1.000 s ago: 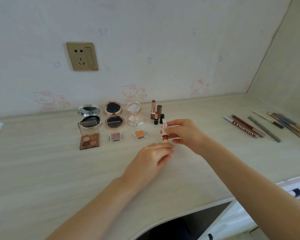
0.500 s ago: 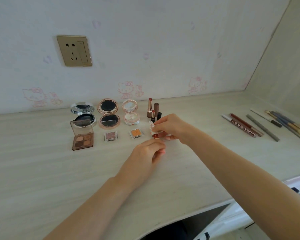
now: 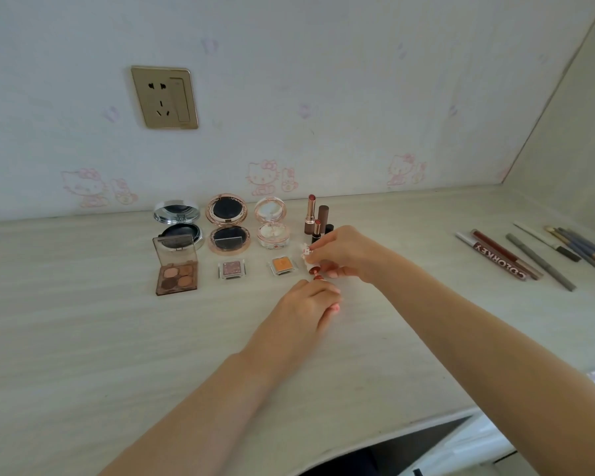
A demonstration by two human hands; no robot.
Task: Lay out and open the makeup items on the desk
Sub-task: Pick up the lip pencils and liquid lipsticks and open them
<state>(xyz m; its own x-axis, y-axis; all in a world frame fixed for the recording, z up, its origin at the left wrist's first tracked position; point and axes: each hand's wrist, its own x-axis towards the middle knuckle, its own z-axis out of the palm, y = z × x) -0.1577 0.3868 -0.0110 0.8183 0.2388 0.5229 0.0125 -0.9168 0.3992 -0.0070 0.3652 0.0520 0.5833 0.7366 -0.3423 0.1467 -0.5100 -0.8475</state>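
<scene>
So we've got both hands busy over the counter [image 3: 83, 338]: right hand [image 3: 347, 255] pinches a small white-topped lip tube [image 3: 306, 255], left hand [image 3: 306, 304] curled round its reddish lower end [image 3: 318, 277], we think, it's mostly hidden. It's just right of the orange eyeshadow pan [image 3: 282, 265], in front of the standing lipsticks [image 3: 315, 218].

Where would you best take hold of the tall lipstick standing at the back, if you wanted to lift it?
Probably by its lower case. The tall lipstick stands upright with its cap off and the soft pink tip bare on top, so pinch the case low down. Come from the left, where the desk is bare toward the pale compact; a brown tube stands close on its right.
</scene>
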